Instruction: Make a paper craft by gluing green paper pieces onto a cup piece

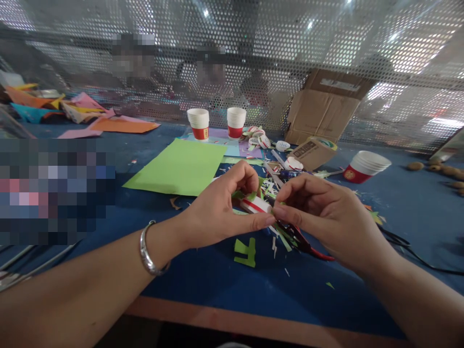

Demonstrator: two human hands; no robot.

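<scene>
My left hand (232, 205), a silver bracelet on its wrist, is closed around a short white piece with a red stripe (256, 205), which looks like a section of paper cup. A bit of green paper (252, 195) shows at the piece's upper edge. At the right end of the piece my right hand (315, 205) pinches its thumb and forefinger together; what is between them is too small to name. Below the hands lies a cut green paper shape (245, 252). Red-handled scissors (311, 249), partly hidden, rest beneath my right hand among paper scraps (284, 238).
A green sheet (181, 166) lies left of centre. Paper cup stacks (198, 123) (236, 122) stand behind it, another stack (366, 166) leans at right. White round pieces (259, 138), a small cardboard box (313, 153) and a large carton (322, 113) sit before the perforated metal screen (261, 63).
</scene>
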